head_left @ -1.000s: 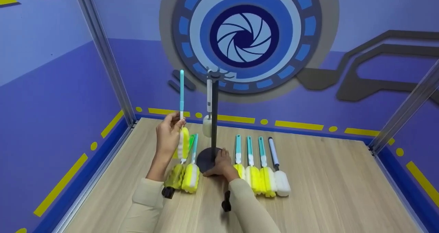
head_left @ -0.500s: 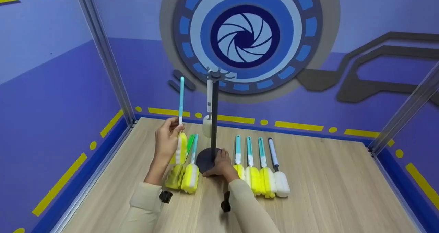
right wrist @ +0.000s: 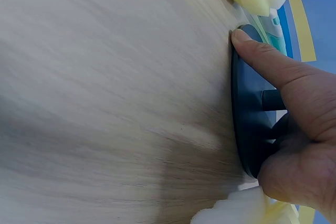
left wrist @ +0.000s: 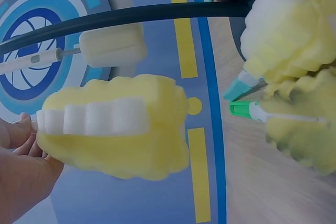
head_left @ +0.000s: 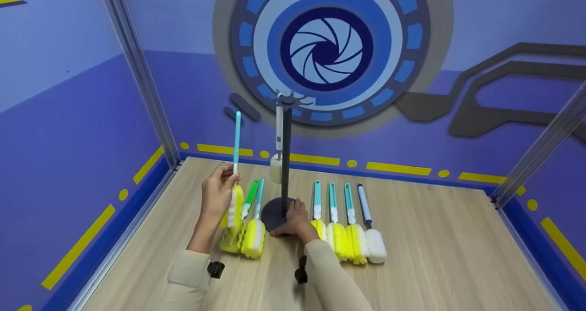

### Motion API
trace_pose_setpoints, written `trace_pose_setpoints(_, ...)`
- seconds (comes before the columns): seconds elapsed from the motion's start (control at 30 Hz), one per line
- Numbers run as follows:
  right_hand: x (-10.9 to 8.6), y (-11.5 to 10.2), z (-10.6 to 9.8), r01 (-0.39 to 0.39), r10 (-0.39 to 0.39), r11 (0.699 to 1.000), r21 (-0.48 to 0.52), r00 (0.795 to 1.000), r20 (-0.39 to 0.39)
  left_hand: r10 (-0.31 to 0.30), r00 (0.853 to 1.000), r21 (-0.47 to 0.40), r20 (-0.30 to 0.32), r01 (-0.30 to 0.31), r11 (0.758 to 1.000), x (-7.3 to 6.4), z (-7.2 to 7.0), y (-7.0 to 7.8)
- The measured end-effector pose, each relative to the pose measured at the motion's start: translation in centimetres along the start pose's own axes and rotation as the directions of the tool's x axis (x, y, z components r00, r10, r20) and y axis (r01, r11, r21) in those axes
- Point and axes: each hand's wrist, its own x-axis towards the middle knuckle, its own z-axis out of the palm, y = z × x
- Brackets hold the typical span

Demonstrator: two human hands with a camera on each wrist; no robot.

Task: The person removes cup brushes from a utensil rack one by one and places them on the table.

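My left hand (head_left: pixel 216 194) pinches a sponge bottle brush (head_left: pixel 235 205) near its neck, its teal handle pointing up and its yellow-and-white sponge head hanging down. In the left wrist view this sponge head (left wrist: pixel 121 124) is apart from the black stand. My right hand (head_left: pixel 297 219) rests on the round base (right wrist: pixel 247 119) of that stand, thumb along the rim. A pale brush with a white sponge (head_left: pixel 276 168) hangs from the stand's hooked top (head_left: pixel 288 101). Behind the held brush lie a green-handled brush (head_left: pixel 250 199) and a teal-handled one (head_left: pixel 254 237), both with yellow sponge heads.
Right of the stand, several brushes lie in a row on the wooden table (head_left: pixel 435 256): teal-handled ones with yellow-and-white sponges (head_left: pixel 339 240) and a lilac-handled one with a white sponge (head_left: pixel 377 246). Blue-purple panels (head_left: pixel 192 100) and metal posts (head_left: pixel 142 73) enclose the table.
My left hand has moved down and slightly left with the brush, away from the stand, showing more of the green-handled brush. The right hand has stayed on the stand's base.
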Motion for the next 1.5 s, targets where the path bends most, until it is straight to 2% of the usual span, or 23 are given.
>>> trace_pose_setpoints(0.1, 0.0, 0.1, 0.0, 0.006, -0.006, 1.0, -0.001, 1.0, -0.002, -0.003, 1.0, 0.007, 0.005, 0.003, 1.0, -0.2, -0.1, -0.3)
trace_pose_setpoints(0.37, -0.1, 0.3, 0.1, 0.031, -0.031, 0.999, -0.009, 0.999, -0.019, -0.084, 0.996, 0.017, 0.01, 0.084, 0.996, -0.6, -0.5, -1.3)
trace_pose_setpoints(0.67, -0.1, 0.1, 0.0, 0.034, -0.034, 0.999, -0.02, 0.999, -0.012, -0.091, 0.996, 0.032, -0.019, 0.092, 0.995, -0.8, -1.0, -2.0)
trace_pose_setpoints(0.97, -0.1, 0.1, 0.0, 0.023, -0.023, 1.0, -0.005, 1.0, -0.017, -0.138, 0.987, 0.064, -0.082, 0.143, 0.988, -0.9, -2.3, -2.8)
trace_pose_setpoints(1.33, -0.3, 0.2, -0.1, 0.004, -0.004, 1.0, 0.001, 1.0, 0.001, -0.133, 0.985, 0.124, -0.111, 0.146, 0.982, -1.2, -2.9, -3.9)
trace_pose_setpoints(1.5, -0.1, 0.0, 0.0, 0.027, -0.027, 0.999, -0.017, 1.0, -0.001, -0.125, 0.985, 0.153, -0.118, 0.142, 0.978, -1.4, -3.2, -4.4)
